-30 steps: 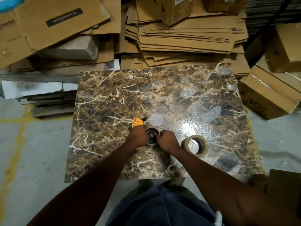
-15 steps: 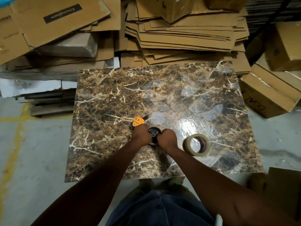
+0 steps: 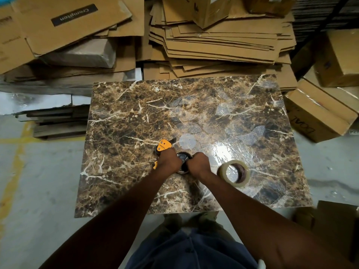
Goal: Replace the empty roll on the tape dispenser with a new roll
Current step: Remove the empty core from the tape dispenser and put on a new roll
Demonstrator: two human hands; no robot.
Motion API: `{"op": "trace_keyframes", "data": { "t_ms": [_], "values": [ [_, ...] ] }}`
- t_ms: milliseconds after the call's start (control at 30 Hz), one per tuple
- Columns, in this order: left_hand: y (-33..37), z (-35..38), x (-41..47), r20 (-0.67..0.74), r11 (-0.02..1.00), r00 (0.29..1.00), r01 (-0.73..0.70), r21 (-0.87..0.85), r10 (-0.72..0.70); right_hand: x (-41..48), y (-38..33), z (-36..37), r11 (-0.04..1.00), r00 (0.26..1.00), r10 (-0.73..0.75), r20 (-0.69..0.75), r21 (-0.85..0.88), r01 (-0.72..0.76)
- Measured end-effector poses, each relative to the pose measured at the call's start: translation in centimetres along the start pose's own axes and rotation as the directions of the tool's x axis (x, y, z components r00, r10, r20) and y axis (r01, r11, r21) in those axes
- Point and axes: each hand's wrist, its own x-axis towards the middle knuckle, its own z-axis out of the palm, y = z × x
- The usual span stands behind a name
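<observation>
Centrally, orange-and-black tape dispenser (image 3: 164,147), left hand (image 3: 169,161) and right hand (image 3: 198,163) clamped on it, clear new roll (image 3: 233,173) beside.

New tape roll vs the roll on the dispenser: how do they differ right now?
The new tape roll lies free on the marble table, untouched; the roll on the dispenser sits between both hands. The new roll looks pale and thick; the mounted one is dark and mostly hidden. Both are round.

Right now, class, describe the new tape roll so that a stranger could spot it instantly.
Find the brown marble-patterned table among the cardboard stacks. Just right of the right hand, near the table's front edge, lies the new tape roll: a pale translucent ring lying flat, alone and untouched, unlike the tape dispenser with orange parts.
</observation>
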Motion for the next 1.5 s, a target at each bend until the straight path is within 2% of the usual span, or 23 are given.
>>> {"op": "trace_keyframes", "data": {
  "t_ms": [400,633,767,833,933,1067,1233,1400,1500],
  "values": [
    [-0.1,0.5,-0.8,-0.06,0.999,0.997,-0.042,0.006,0.042,-0.3,0.2,0.3,0.999,0.999,-0.01,-0.039,0.033,0.011],
    [0.0,0.5,-1.9,-0.104,0.995,0.991,-0.085,0.046,0.09,-0.7,0.3,0.3,0.992,0.998,0.04,-0.056,0.121,-0.033],
    [-0.1,-0.1,-2.1,-0.07,0.999,0.997,-0.025,0.023,0.026,-1.4,0.6,0.1,0.983,1.0,0.0,0.012,0.181,-0.002],
    [-0.4,-0.6,-1.8,-0.03,1.0,1.0,0.0,-0.023,-0.001,-1.7,0.8,0.2,0.978,0.999,-0.038,0.019,0.205,0.033],
    [-0.6,-1.5,-1.6,0.022,1.0,1.0,0.006,-0.005,-0.006,-1.9,1.2,0.3,0.973,0.998,-0.061,0.018,0.225,0.055],
    [-0.4,-1.9,-1.9,0.034,0.998,0.999,0.01,0.069,-0.012,-2.0,1.2,0.1,0.985,0.999,-0.049,-0.006,0.166,0.049],
    [0.1,-2.2,-2.6,0.041,0.997,0.997,0.057,0.047,-0.059,-2.3,1.2,0.8,0.993,0.993,0.072,-0.092,0.097,-0.064],
    [-0.1,-2.8,-2.6,0.183,0.994,0.977,0.109,-0.008,-0.106,-2.7,1.5,0.8,0.995,0.992,-0.008,-0.128,0.099,0.02],
    [-0.6,-2.5,-2.4,0.179,0.996,0.98,0.088,-0.025,-0.082,-3.1,1.1,0.3,0.998,0.992,-0.043,-0.119,0.032,0.047]
  ]
}}
